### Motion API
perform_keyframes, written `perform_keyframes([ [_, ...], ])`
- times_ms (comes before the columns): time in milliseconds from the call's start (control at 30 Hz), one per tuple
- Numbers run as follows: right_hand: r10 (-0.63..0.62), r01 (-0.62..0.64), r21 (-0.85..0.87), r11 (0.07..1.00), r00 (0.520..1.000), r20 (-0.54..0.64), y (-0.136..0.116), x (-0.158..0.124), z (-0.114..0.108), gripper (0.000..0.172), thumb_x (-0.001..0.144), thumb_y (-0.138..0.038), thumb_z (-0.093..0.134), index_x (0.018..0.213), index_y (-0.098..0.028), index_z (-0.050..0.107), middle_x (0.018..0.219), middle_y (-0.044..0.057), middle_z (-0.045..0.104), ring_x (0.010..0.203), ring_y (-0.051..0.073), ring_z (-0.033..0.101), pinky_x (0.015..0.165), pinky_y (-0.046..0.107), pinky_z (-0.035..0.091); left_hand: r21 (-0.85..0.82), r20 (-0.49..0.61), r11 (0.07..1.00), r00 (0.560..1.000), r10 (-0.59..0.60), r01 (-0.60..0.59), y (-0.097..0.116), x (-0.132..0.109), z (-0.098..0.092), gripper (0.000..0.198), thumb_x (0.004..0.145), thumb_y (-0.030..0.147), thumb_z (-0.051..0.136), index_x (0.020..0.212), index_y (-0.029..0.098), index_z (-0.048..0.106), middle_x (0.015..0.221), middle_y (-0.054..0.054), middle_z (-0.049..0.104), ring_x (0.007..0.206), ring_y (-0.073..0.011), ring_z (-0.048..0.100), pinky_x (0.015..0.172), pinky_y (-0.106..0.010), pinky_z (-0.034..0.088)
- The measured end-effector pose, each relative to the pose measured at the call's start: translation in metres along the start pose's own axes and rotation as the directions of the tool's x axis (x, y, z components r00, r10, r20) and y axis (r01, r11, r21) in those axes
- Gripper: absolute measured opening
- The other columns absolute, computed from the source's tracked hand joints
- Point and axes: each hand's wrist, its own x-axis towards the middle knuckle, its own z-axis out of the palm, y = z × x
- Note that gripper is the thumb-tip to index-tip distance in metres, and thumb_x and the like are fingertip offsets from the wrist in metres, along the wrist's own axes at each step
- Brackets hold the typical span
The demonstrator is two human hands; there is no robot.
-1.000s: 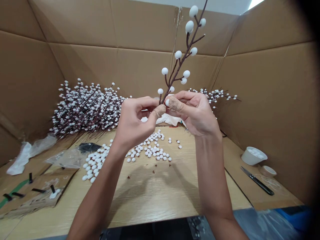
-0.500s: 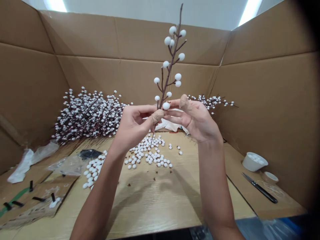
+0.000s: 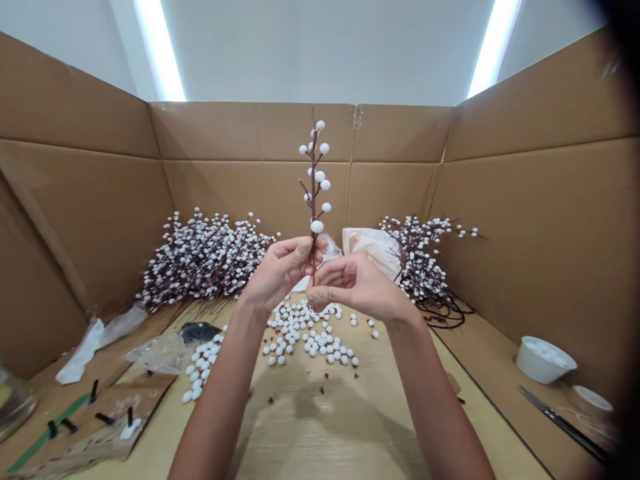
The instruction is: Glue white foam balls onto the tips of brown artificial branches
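Berry stem [image 3: 314, 175], a thin dark twig set with white berries, stands upright mid-view, its tip at twelve o'clock, lifted clear above the desk [image 3: 310, 427]. At ten o'clock from the hands a big heap of like stems [image 3: 205, 257] lies against the cardboard screen [image 3: 100, 200]. The left hand [image 3: 280, 270] comes up from seven o'clock, wrist bent back, and pinches the stalk between thumb and forefinger just under the lowest berry. The right hand [image 3: 355, 287] rises from five o'clock, fingers curled in and thumb meeting fingertips at the stalk's foot; whether it truly grips the stalk I cannot tell. Below both, loose white berries [image 3: 305, 330] lie scattered on the desk. A smaller heap of stems [image 3: 420, 260] sits at two o'clock and a white bowl [image 3: 544, 360] at four o'clock. To hold well here, I judge, the pinch should be light and on bare stalk, with the twig plumb, so that no berry is knocked off.
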Motion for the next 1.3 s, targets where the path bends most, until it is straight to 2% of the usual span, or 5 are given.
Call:
perform_keyframes([
  [100, 0.007, -0.008, -0.020, 1.000, 0.999, -0.033, 0.002, 0.000, 0.002, 0.026, 0.060, -0.034, 0.080, 0.070, -0.014, 0.068, 0.063, 0.003, 0.068, 0.059, 0.011, 0.064, 0.058, 0.023, 0.054, 0.057, -0.002, 0.996, 0.998, -0.063, 0.063, 0.006, -0.001, -0.018, 0.024, 0.070, 0.029, 0.075, 0.090, 0.014, 0.075, 0.091, -0.012, 0.072, 0.072, -0.0126, 0.065, 0.065, -0.019, 0.054],
  [300, 0.039, -0.044, -0.123, 0.991, 0.999, -0.037, 0.014, 0.008, 0.014, 0.019, 0.064, -0.030, 0.075, 0.068, -0.014, 0.065, 0.062, 0.003, 0.065, 0.057, 0.010, 0.061, 0.053, 0.021, 0.049, 0.135, -0.051, 0.984, 0.991, 0.122, -0.114, 0.034, -0.018, -0.025, 0.037, 0.072, 0.036, 0.068, 0.105, 0.019, 0.071, 0.111, -0.010, 0.068, 0.094, -0.0209, 0.066, 0.079, -0.029, 0.055],
  [533, -0.002, -0.048, -0.417, 0.908, 0.993, -0.119, 0.028, 0.012, 0.041, 0.011, 0.072, -0.025, 0.066, 0.068, -0.015, 0.065, 0.063, 0.004, 0.066, 0.057, 0.012, 0.058, 0.053, 0.024, 0.045, 0.399, -0.254, 0.878, 0.889, 0.381, -0.262, 0.039, -0.025, -0.008, 0.019, 0.074, 0.034, 0.071, 0.088, 0.020, 0.070, 0.088, -0.003, 0.069, 0.075, -0.0109, 0.063, 0.061, -0.020, 0.047],
  [800, -0.113, -0.048, -0.659, 0.751, 0.973, -0.200, 0.035, 0.015, 0.053, 0.014, 0.078, -0.023, 0.059, 0.069, -0.015, 0.066, 0.065, 0.005, 0.069, 0.057, 0.013, 0.059, 0.055, 0.025, 0.041, 0.414, -0.349, 0.863, 0.825, 0.445, -0.291, 0.036, -0.021, -0.010, 0.007, 0.071, 0.023, 0.072, 0.068, 0.017, 0.069, 0.066, 0.001, 0.061, 0.060, -0.0072, 0.053, 0.053, -0.018, 0.040],
  [1300, -0.162, -0.048, -0.667, 0.743, 0.955, -0.249, 0.042, 0.019, 0.057, 0.012, 0.079, -0.020, 0.060, 0.072, -0.014, 0.068, 0.066, 0.005, 0.069, 0.058, 0.012, 0.060, 0.056, 0.024, 0.044, 0.313, -0.326, 0.901, 0.857, 0.399, -0.301, 0.033, -0.021, -0.003, 0.008, 0.068, 0.020, 0.071, 0.061, 0.017, 0.068, 0.067, -0.001, 0.064, 0.060, -0.0087, 0.056, 0.057, -0.021, 0.045],
])
